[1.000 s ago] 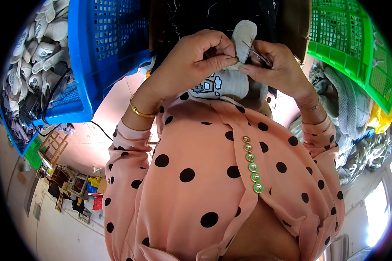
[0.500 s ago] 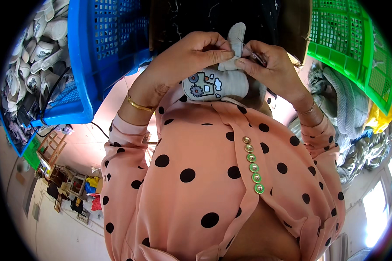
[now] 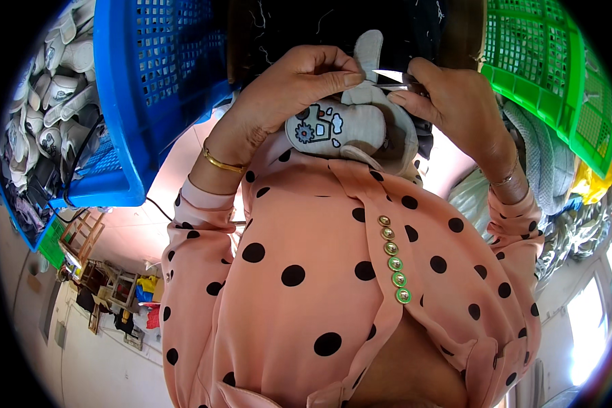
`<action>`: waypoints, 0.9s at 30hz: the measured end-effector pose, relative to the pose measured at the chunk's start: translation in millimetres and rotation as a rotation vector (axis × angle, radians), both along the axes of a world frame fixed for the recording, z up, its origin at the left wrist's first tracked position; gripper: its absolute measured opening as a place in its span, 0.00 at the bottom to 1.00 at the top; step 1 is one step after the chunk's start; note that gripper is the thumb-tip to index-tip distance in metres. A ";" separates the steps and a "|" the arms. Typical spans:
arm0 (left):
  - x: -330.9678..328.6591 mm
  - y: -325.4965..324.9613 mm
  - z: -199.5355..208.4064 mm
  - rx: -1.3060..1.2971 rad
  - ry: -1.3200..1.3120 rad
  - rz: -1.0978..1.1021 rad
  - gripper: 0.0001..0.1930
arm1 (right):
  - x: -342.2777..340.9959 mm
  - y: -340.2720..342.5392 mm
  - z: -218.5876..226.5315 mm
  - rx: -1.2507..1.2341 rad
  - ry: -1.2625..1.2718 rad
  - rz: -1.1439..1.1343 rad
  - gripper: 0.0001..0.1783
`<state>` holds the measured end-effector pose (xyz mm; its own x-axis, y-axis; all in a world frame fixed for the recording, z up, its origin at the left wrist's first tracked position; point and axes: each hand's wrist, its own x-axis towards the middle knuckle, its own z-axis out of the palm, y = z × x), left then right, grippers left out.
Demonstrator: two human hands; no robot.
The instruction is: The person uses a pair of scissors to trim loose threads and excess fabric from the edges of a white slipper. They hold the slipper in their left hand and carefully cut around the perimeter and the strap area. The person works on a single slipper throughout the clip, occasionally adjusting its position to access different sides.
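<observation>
A light grey fabric shoe upper (image 3: 360, 126) with a cartoon vehicle patch lies against my lap, its strap (image 3: 368, 51) pointing away from me. My left hand (image 3: 316, 76) is closed in a pinch at the strap's left edge. Whether a thread is also between those fingertips is too small to tell. In my right hand (image 3: 449, 95) is a small pair of scissors (image 3: 392, 77), blades parted and pointing left, close over the strap's base. The handles are mostly hidden by my fingers.
At the left stands a blue plastic crate (image 3: 119, 102), with many grey shoe pieces (image 3: 64, 88) beyond it. A green crate (image 3: 537, 88) stands on the right, above grey textured material (image 3: 540, 160). Dark cloth with loose threads (image 3: 319, 24) lies ahead.
My right hand has moved slightly right and turned, bringing the parted scissor blades into view beside the strap. My left hand keeps its pinch. More of the shoe upper's right side shows.
</observation>
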<state>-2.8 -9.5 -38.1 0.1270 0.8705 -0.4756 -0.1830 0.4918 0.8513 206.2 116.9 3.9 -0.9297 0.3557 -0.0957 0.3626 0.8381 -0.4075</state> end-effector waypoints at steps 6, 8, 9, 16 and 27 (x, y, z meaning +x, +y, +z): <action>1.1 -1.3 7.5 -0.021 -0.010 0.022 0.10 | -13.0 6.8 9.0 0.056 -0.069 0.081 0.31; 0.7 -1.8 8.6 -0.013 -0.009 0.021 0.09 | -17.4 9.3 13.7 0.065 -0.098 0.113 0.30; 0.2 -1.9 9.3 -0.008 -0.010 0.019 0.09 | -19.2 10.3 15.8 0.070 -0.113 0.129 0.30; 0.4 -4.4 10.3 -0.002 -0.061 0.046 0.08 | -25.7 8.3 23.5 0.080 -0.139 0.155 0.28; -1.0 -5.9 9.5 0.016 -0.022 0.034 0.08 | -29.4 10.9 26.2 0.078 -0.099 0.206 0.27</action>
<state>-3.8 -15.3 -28.6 0.1073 0.8818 -0.4592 -0.2183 0.4715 0.8544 176.8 127.8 30.1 -0.9709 0.1690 -0.1696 0.2153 0.9261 -0.3098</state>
